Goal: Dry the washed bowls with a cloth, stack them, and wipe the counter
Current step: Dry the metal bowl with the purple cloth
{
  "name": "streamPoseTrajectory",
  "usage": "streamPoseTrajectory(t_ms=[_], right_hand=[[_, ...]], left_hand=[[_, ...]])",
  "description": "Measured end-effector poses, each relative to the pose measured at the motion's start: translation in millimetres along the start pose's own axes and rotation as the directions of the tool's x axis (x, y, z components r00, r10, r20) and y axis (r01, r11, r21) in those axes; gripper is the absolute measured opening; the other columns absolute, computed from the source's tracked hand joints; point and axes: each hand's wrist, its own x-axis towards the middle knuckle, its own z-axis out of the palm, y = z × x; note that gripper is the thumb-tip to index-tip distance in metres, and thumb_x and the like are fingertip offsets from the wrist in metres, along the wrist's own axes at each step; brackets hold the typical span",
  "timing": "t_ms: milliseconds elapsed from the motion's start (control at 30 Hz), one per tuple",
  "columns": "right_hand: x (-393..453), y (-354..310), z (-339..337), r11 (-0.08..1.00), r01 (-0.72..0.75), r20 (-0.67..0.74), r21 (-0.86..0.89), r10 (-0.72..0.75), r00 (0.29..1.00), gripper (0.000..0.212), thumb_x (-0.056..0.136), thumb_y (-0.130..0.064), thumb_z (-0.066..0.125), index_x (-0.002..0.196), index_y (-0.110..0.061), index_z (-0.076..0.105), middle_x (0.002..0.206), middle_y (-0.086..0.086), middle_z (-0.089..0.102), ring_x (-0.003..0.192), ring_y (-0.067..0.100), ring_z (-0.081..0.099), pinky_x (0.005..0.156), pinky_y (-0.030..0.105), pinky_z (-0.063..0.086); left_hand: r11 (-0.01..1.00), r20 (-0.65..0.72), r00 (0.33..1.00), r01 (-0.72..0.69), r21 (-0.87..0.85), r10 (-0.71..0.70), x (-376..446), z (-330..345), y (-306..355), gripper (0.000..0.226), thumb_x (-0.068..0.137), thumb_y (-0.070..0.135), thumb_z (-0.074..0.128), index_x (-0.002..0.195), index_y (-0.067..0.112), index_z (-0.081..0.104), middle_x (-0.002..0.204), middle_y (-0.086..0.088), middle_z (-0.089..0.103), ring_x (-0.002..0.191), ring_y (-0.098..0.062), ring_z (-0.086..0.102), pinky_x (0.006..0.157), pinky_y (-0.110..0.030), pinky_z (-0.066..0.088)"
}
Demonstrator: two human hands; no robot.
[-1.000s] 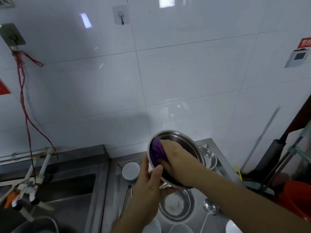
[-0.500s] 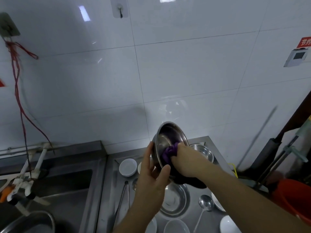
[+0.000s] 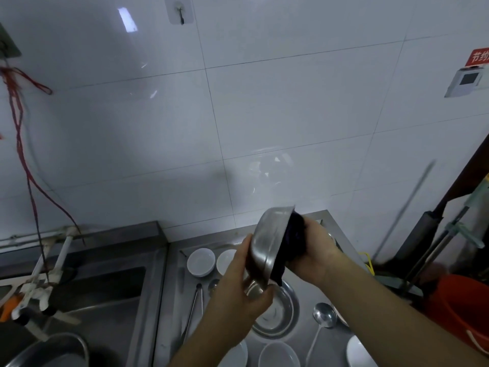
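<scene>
Hands first: our left hand (image 3: 239,283) grips the steel bowl (image 3: 267,242) by its lower rim, while our right hand (image 3: 316,250) pinches the purple cloth (image 3: 293,242) pressed inside it. Since a moment ago we have tipped the bowl, so its outside now faces us, held above the tabletop (image 3: 172,300). Below lie another steel bowl (image 3: 280,313), tongs (image 3: 194,305), one ladle (image 3: 324,317) and five white dishes, two (image 3: 201,261) near the wall.
</scene>
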Motion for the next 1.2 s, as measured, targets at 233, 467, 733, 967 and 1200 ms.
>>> streamPoseTrajectory(t_ms=[233,467,733,967,1200], right_hand=[[5,13,-32,0.988,-0.03,0.102,0.151,0.014,0.995,0.07,0.068,-0.051,0.091,0.113,0.001,0.08,0.122,0.028,0.073,0.105,0.048,0.074,0.083,0.057,0.061],[9,14,-46,0.985,0.078,0.169,0.153,-0.104,0.98,0.05,0.059,-0.042,0.094,0.1,-0.015,0.085,0.098,0.011,0.08,0.087,0.031,0.079,0.076,0.043,0.063],[11,33,-55,0.995,0.045,0.167,0.088,-0.06,0.984,0.06,0.069,-0.046,0.094,0.118,-0.015,0.081,0.116,0.016,0.078,0.104,0.035,0.077,0.084,0.05,0.061],[3,50,-58,0.997,-0.072,0.113,-0.009,0.072,0.991,0.072,0.075,-0.06,0.088,0.12,-0.005,0.078,0.104,0.023,0.073,0.093,0.039,0.074,0.08,0.049,0.061],[3,56,-75,0.994,-0.095,-0.055,0.056,0.098,0.994,0.045,0.087,-0.05,0.068,0.102,-0.007,0.074,0.09,0.017,0.069,0.077,0.033,0.07,0.073,0.043,0.061]], left_hand=[[0.804,0.126,0.975,-0.221,0.552,0.181,9,-21,-13,0.11,0.09,0.028,0.081,0.158,0.062,0.002,0.167,0.041,0.006,0.158,0.006,0.01,0.123,-0.027,0.023],[0.962,-0.292,0.92,0.274,0.005,-0.26,9,-8,-24,0.064,0.101,0.012,0.062,0.151,0.045,0.04,0.153,0.013,0.048,0.129,-0.004,0.057,0.108,-0.037,0.053],[0.279,-0.004,0.81,0.197,-0.94,-0.587,15,4,-4,0.034,0.091,0.025,0.065,0.109,0.0,0.08,0.114,-0.018,0.074,0.098,-0.026,0.075,0.1,-0.041,0.059],[0.175,-0.058,0.83,0.048,-0.983,-0.554,28,-14,15,0.028,0.094,0.013,0.058,0.104,-0.004,0.077,0.118,-0.022,0.076,0.106,-0.03,0.078,0.08,-0.04,0.067],[0.413,-0.18,0.837,0.059,-0.909,-0.516,37,-40,28,0.042,0.101,0.031,0.061,0.132,0.004,0.07,0.128,-0.018,0.074,0.115,-0.03,0.074,0.089,-0.044,0.064]])
